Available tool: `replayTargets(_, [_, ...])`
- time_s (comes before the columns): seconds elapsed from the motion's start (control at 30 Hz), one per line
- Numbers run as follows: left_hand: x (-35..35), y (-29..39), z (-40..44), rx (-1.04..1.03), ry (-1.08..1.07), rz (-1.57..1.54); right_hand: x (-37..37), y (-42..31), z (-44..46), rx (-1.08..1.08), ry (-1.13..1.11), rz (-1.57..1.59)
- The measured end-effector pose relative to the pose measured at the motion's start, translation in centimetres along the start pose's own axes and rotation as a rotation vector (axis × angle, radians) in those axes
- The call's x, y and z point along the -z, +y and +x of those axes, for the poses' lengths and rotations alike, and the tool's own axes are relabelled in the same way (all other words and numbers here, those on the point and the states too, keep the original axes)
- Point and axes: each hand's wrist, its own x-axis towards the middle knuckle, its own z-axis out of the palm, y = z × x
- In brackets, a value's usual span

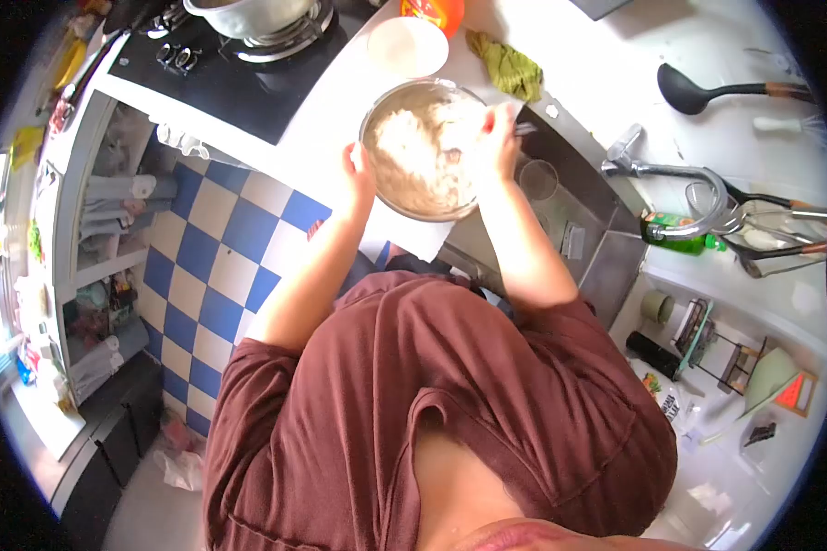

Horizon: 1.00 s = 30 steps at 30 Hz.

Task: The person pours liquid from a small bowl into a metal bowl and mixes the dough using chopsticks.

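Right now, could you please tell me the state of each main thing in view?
Metal bowl: uncovered, partly filled.
Mixture: pale, lumpy.
Left hand: at the bowl's rim.
Right hand: fingers curled, at the bowl's opposite side.
Green cloth: crumpled.
White dish: uncovered; contents too washed out to tell.
Pot: on the stove; heating cannot be told.
Faucet: no running water visible.

Kitchen, black gas hob (271, 110), steel sink (608, 266), black ladle (682, 90)

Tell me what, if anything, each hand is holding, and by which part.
The left hand holds the bowl by its left edge. The right hand is at the right edge; its exact hold cannot be told.
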Motion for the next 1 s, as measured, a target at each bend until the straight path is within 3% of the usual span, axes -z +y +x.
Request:
replayTargets(0.03, [0.6,1.9,-0.6,-0.05,0.023,0.08,-0.5,-1.2,0.3,-0.026,-0.07,0.089])
replayTargets(0.07, [1.7,3.8,-1.6,0.403,-0.162,0.086,-0.6,-2.7,0.3,-0.065,-0.133,0.171])
replayTargets(0.17, [2.8,3.4,-3.3,0.577,-0.273,-0.016,0.7,-3.8,3.6,-0.006,-0.3,0.52])
replayTargets(0.2, [3.3,3.6,-4.1,0.617,-0.309,-0.052,-0.3,-2.0,3.0,0.131,-0.127,0.188])
replayTargets(0.23, [3.5,4.3,-4.1,0.641,-0.344,-0.093,-1.7,0.0,2.3,0.276,0.04,-0.14])
replayTargets(0.3, [3.6,4.8,-4.5,0.651,-0.34,-0.16,-2.1,-0.5,1.3,0.059,-0.183,0.083])
replayTargets(0.37, [4.5,4.7,-5.1,0.602,-0.483,-0.136,-2.7,-3.9,1.0,-0.12,-0.376,0.206])
replayTargets(0.43, [5.0,4.8,-4.4,0.657,-0.581,-0.158,-2.2,-4.9,4.2,-0.023,-0.347,0.373])
replayTargets(0.5, [6.0,5.1,-3.8,0.689,-0.687,-0.136,-3.6,-3.0,2.8,-0.005,-0.141,0.25])
replayTargets(0.53, [6.2,5.0,-3.3,0.692,-0.714,-0.144,-2.4,1.4,3.4,0.126,-0.29,0.019])
replayTargets(0.63, [6.5,5.6,-3.3,0.692,-0.722,-0.122,-2.9,-2.9,2.2,-0.219,-0.397,0.028])
replayTargets(0.67, [6.5,6.0,-3.4,0.692,-0.715,-0.106,-2.5,-3.8,3.6,-0.139,-0.4,0.255])
replayTargets(0.77, [5.4,7.7,-0.9,0.401,-0.508,0.35,-3.1,-2.8,3.8,-0.112,-0.146,0.318])
replayTargets(0.83, [2.6,1.6,3.8,-0.399,-0.202,0.246,-3.3,-2.1,1.4,0.013,-0.331,-0.012])
replayTargets(0.9, [0.7,5.3,5.5,-0.111,-0.341,0.19,-3.2,-4.4,1.5,-0.096,-0.407,0.034])
replayTargets(1.0, [-0.8,3.5,7.7,-0.295,-0.553,0.145,-1.2,-5.1,5.1,-0.023,-0.391,0.431])
